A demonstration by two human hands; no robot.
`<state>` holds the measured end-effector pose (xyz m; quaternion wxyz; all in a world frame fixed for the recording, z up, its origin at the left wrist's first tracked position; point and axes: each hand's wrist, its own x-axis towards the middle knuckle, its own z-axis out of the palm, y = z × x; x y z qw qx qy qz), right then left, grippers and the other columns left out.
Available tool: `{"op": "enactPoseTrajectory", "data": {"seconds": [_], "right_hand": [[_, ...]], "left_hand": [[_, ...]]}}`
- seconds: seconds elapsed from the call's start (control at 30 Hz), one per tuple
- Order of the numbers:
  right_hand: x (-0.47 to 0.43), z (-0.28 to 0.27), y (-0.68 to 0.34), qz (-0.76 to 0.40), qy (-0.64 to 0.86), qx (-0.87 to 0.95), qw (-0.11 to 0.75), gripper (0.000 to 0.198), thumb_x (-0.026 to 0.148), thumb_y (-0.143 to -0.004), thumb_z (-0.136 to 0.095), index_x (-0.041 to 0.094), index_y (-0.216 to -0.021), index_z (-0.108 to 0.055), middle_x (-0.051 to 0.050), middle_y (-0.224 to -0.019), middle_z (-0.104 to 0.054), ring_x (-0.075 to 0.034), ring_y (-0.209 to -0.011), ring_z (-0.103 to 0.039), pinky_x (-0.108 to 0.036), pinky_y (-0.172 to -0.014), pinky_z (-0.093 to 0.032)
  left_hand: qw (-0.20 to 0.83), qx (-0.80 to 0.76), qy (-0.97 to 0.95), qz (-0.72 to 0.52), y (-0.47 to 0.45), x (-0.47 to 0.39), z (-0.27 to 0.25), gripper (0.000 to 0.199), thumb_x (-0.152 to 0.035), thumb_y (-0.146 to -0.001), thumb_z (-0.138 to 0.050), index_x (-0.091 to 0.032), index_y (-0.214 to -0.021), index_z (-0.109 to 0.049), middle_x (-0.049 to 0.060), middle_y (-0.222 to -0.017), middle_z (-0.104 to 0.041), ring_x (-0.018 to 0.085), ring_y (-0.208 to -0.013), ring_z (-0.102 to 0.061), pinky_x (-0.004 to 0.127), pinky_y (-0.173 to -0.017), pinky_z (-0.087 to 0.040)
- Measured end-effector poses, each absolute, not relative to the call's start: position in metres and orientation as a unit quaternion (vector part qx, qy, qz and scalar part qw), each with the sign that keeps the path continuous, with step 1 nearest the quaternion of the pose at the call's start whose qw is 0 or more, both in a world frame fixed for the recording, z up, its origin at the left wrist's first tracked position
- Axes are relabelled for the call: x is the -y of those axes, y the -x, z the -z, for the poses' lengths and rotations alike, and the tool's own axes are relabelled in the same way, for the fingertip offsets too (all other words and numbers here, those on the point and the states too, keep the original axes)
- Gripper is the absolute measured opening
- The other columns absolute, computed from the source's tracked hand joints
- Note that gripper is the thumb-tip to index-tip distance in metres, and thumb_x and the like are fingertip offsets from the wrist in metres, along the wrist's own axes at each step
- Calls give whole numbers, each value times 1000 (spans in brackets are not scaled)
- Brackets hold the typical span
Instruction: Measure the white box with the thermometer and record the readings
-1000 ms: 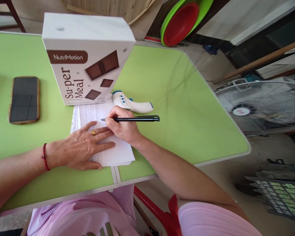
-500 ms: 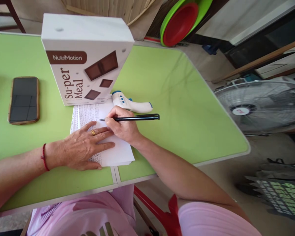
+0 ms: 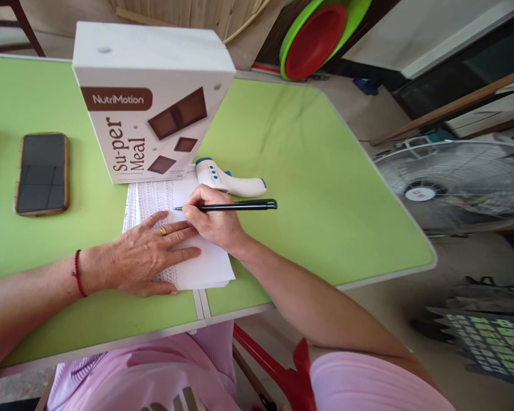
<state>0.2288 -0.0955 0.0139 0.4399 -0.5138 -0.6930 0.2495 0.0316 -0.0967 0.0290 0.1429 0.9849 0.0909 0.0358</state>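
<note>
A black pen is pinched in my right hand, its tip at the paper beside the edge of the handwriting. My left hand lies flat with fingers spread across the stack of paper, wearing a gold ring and a red cord bracelet. Rows of small handwriting fill the left part of the top sheet; its right part is blank. Just beyond the paper, a white box marked "NutriMotion Su-per Meal" stands upright and hides the sheets' far edge. A white-and-blue infrared thermometer lies beside my right hand.
A phone in a brown case lies on the green table at the left. Off the table's right edge stands a fan. Red and green basins are at the back, and a red stool is below the front edge.
The pen's rear end has shifted very slightly. Both hands stay in the same place on the paper, and the view has moved a touch.
</note>
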Motion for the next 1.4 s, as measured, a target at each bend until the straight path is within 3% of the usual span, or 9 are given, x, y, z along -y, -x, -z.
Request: {"op": "enactPoseTrajectory", "data": {"seconds": [0.27, 0.37, 0.43, 0.63, 0.77, 0.93, 1.17, 1.3, 1.4], "right_hand": [[97, -17, -234, -202, 510, 681, 484, 11, 23, -77, -56, 21, -67, -51, 6, -55, -53, -8, -48, -45, -23, -47, -37], [100, -23, -239, -141, 499, 705, 484, 3, 20, -77, -58, 22, -76, -56, 5, -64, -57, -9, -54, -49, -24, -53, -43], [102, -28, -243, -101, 475, 736, 471, 8, 16, -78, -56, 22, -82, -61, 2, -72, -61, -11, -60, -53, -26, -57, -46], [109, -35, -249, -25, 497, 787, 364, 18, 12, -82, -53, 19, -85, -70, -2, -78, -66, -12, -66, -60, -25, -58, -47], [115, -39, -252, 25, 548, 797, 251, 21, 10, -80, -55, 18, -84, -74, -3, -76, -68, -14, -68, -61, -27, -54, -39], [115, -41, -253, -5, 578, 804, 140, 21, 13, -78, -53, 18, -74, -74, -6, -73, -64, -16, -64, -54, -30, -52, -28], [114, -35, -255, -44, 569, 812, 118, 19, 15, -78, -54, 19, -67, -68, -4, -69, -60, -14, -61, -48, -29, -50, -23], [113, -35, -256, -52, 570, 811, 123, 14, 16, -78, -56, 20, -71, -68, -4, -70, -61, -15, -62, -51, -30, -51, -26], [112, -37, -256, -52, 566, 813, 123, 13, 16, -77, -60, 19, -80, -72, -4, -75, -67, -16, -66, -57, -29, -54, -32]], "left_hand": [[130, -88, -987, -43, -31, 100, -29, 64, -46, -86, -67, -14, -140, -50, 21, -152, -37, 36, -142, -36, 60, -118, -21], [122, -85, -987, -55, -31, 102, -28, 62, -44, -86, -66, -13, -138, -51, 23, -152, -36, 37, -142, -35, 62, -117, -22], [113, -81, -988, -62, -31, 102, -29, 60, -42, -86, -66, -13, -136, -52, 24, -150, -38, 38, -141, -36, 63, -116, -26], [83, -58, -987, -122, -35, 104, -32, 41, -32, -87, -65, -11, -121, -61, 21, -139, -53, 36, -129, -51, 56, -106, -44], [65, -25, -983, -167, -37, 109, -29, 23, -18, -96, -49, -11, -111, -65, 16, -130, -61, 29, -116, -62, 44, -93, -55], [59, 18, -984, -165, -39, 111, -32, 32, -10, -101, -35, -11, -108, -67, 14, -129, -63, 25, -117, -62, 39, -97, -54], [62, 27, -987, -147, -37, 116, -29, 31, -13, -102, -37, -12, -104, -68, 14, -126, -64, 24, -118, -61, 38, -97, -53], [131, 18, -983, -129, -42, 113, -38, 32, -11, -102, -35, -10, -109, -66, 15, -123, -65, 25, -114, -63, 40, -94, -54], [303, -11, -945, -122, -45, 110, -66, 27, -19, -103, -42, -8, -115, -64, 15, -117, -67, 24, -109, -63, 37, -94, -54]]}}
